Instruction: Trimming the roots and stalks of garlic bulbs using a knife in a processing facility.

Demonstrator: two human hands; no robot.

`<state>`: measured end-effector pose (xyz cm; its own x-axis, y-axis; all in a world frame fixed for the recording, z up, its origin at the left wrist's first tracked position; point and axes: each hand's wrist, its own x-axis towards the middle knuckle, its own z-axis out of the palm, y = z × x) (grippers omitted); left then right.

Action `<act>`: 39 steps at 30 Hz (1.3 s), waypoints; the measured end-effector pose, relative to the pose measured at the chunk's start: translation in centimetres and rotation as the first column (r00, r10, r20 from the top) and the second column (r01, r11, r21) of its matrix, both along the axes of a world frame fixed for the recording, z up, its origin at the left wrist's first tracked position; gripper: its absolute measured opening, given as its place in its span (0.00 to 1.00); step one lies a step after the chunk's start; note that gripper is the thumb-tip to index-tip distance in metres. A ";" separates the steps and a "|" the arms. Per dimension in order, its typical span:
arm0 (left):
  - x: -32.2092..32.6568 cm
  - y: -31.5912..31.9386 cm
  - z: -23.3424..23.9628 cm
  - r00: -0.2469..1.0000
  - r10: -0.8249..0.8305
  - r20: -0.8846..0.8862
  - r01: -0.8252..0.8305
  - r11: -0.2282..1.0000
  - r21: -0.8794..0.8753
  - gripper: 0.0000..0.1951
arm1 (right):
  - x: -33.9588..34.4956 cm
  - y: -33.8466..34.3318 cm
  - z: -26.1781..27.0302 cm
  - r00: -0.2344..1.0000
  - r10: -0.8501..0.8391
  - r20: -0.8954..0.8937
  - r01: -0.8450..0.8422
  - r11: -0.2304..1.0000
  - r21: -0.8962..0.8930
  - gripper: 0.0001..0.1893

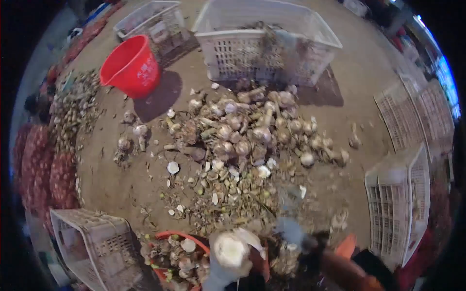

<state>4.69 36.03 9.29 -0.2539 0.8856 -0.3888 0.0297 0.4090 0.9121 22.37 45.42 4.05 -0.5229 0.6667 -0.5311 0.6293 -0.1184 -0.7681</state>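
In a pale grey glove, my left hand (214, 274) grips a large garlic bulb (231, 250) at the bottom centre. The bulb shows a pale round face upward, and a strip of whitish skin hangs off its right side. To its right my right hand (291, 232), also gloved in grey, is blurred by motion; whether it holds anything cannot be made out. Just left of my left hand stands an orange-red basin (182, 232) containing several garlic bulbs (185, 263). Beyond my hands, cut stems and trimmings (233, 189) litter the floor before a heap of untrimmed garlic (244, 127).
A large white plastic crate (229, 54) stands behind the heap. Left of it are a red bucket (140, 72) bearing writing and a smaller crate (167, 32). More crates lie at lower left (109, 240) and right (389, 203). Red mesh sacks (36, 171) line the left side.
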 end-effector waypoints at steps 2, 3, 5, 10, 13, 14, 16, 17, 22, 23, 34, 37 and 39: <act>0.0 -0.1 -0.8 0.971 -0.226 0.081 0.236 0.958 -0.161 0.28 | -0.2 -0.9 -0.5 0.865 -0.468 -0.183 0.309 0.782 -0.542 0.06; 0.0 -0.2 -0.8 0.966 -0.259 -0.008 0.257 0.963 -0.078 0.34 | -0.2 -1.8 0.2 0.821 -0.543 -0.179 0.329 0.705 -0.628 0.07; -0.2 0.3 -0.5 0.976 -0.199 -0.084 0.209 0.969 0.129 0.44 | -1.0 -1.3 1.1 0.938 0.212 -0.273 -0.028 0.834 0.551 0.20; -0.4 1.8 2.1 0.960 0.276 0.054 -0.280 0.913 0.297 0.42 | -2.2 1.2 5.5 0.764 -0.508 -0.399 0.459 0.861 -0.217 0.19; -0.9 3.1 2.2 0.880 0.436 0.188 -0.443 0.897 -0.009 0.30 | -2.4 1.0 6.9 0.945 -0.101 -0.310 0.238 0.863 0.445 0.18; -0.7 3.1 2.0 0.779 0.543 0.314 -0.525 0.838 -0.147 0.23 | -2.4 0.6 6.8 0.951 -0.111 -0.290 0.228 0.884 0.409 0.15; -0.7 3.0 1.0 0.781 0.519 0.348 -0.523 0.848 -0.089 0.23 | -2.5 -0.6 5.7 0.958 -0.106 -0.265 0.211 0.888 0.408 0.14; -0.7 2.8 0.5 0.778 0.505 0.375 -0.523 0.850 -0.061 0.23 | -2.6 -1.3 4.6 0.959 -0.109 -0.261 0.210 0.892 0.400 0.14; -3.6 -1.2 0.8 0.952 0.238 -0.192 -0.231 0.971 0.057 0.24 | -1.0 -3.9 -1.1 0.993 -0.081 -0.088 0.057 0.966 -0.252 0.22; -4.8 -2.3 1.5 0.900 0.184 -0.396 -0.187 0.982 0.033 0.25 | -0.3 -4.4 -1.8 1.000 0.013 0.012 -0.009 0.950 -0.313 0.22; -12.6 11.4 -0.7 0.273 0.033 -0.961 0.206 0.974 0.092 0.27 | 0.3 -1.7 0.0 0.954 -0.288 0.082 0.299 0.902 -0.311 0.18; -15.6 18.4 -5.9 0.463 0.025 -0.886 -0.061 0.998 -0.004 0.22 | 0.2 -1.4 1.5 0.962 -0.271 0.031 0.270 0.926 -0.266 0.18; -15.6 18.9 -7.8 0.588 0.026 -0.809 -0.121 0.991 -0.057 0.20 | 0.5 -0.8 2.3 0.962 -0.220 0.161 0.251 0.946 -0.208 0.19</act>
